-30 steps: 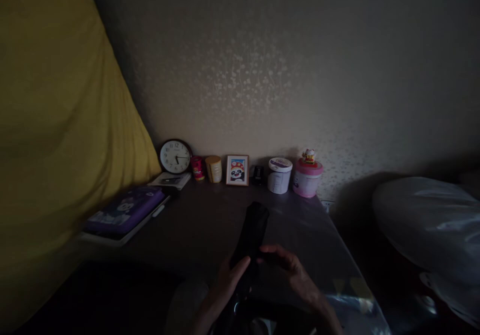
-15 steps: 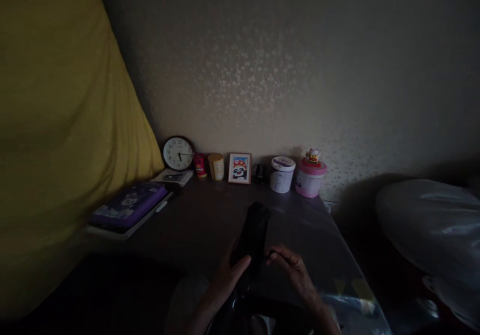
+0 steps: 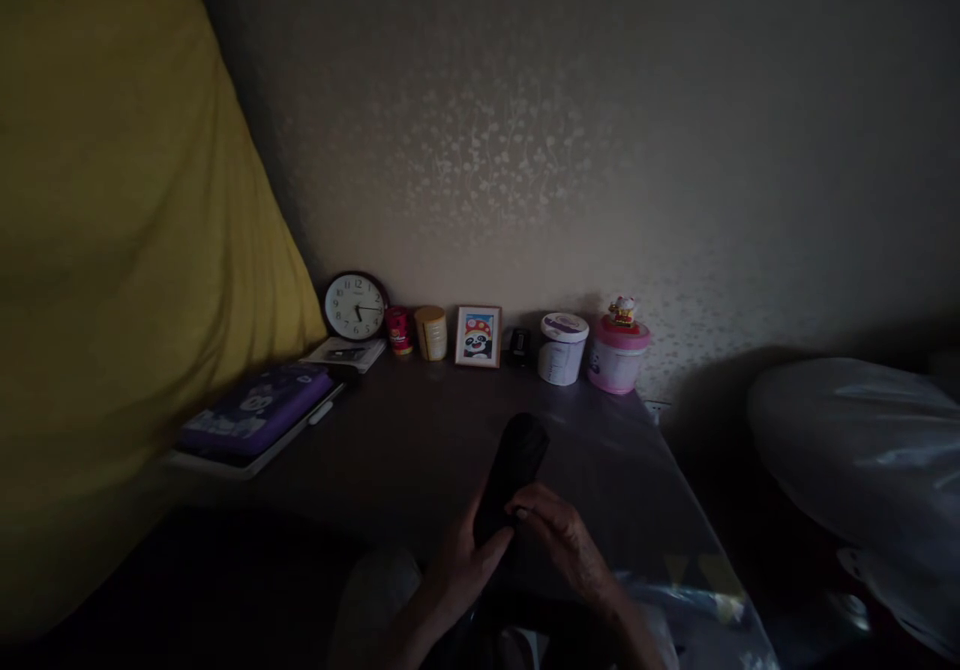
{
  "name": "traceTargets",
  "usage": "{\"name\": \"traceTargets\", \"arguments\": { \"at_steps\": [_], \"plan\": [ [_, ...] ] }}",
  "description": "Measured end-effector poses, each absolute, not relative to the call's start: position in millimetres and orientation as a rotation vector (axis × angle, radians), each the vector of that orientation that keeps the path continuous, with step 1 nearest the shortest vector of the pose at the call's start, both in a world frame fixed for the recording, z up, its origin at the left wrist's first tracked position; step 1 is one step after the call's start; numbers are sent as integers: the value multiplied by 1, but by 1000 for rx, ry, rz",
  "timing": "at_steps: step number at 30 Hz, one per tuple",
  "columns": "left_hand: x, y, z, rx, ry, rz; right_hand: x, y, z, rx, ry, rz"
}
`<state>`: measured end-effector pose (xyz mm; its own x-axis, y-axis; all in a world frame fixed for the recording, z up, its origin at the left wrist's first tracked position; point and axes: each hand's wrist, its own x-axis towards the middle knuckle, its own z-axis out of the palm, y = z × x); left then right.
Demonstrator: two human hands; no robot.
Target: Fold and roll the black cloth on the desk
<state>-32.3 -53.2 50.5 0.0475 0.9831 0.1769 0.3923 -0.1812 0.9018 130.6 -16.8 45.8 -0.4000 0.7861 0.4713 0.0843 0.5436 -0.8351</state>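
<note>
Over the front of the table I see a long, black, soft-looking bundle, which looks like a folded umbrella (image 3: 517, 460); the dark light hides its details. My left hand (image 3: 463, 562) is wrapped round its lower part, thumb across the near side. At its right side, my right hand (image 3: 555, 532) has thumb and fingers pinched together against the black cloth. A small dark piece, strap-like, is between those fingertips, mostly hidden. The bundle tilts, its top leaning away to the right.
Along the wall stand a clock (image 3: 355, 306), a red can (image 3: 399, 330), a yellow canister (image 3: 431, 334), a framed panda picture (image 3: 478, 337), a white tub (image 3: 562, 350) and a pink-lidded tub (image 3: 616, 358). A purple case (image 3: 259, 412) lies left by a yellow curtain (image 3: 127, 250).
My right hand has moved left and across the black bundle, from beside it to against it. The bundle has shifted slightly right, still in my left hand.
</note>
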Motion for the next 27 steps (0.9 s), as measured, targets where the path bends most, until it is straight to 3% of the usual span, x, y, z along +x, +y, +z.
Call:
{"name": "traceTargets", "arguments": {
  "at_steps": [7, 19, 27],
  "plan": [
    [-28, -43, 27, 1699, 1485, 1143, 121, -8, 33, -732, -1895, 693],
    [-22, -49, 33, 1507, 1394, 1235, 105, 2, 8, -1088, -1518, 465],
    [-7, -51, 15, 1801, 1506, 1089, 87, 7, 21, -1220, -1030, 977]
  ]
}}
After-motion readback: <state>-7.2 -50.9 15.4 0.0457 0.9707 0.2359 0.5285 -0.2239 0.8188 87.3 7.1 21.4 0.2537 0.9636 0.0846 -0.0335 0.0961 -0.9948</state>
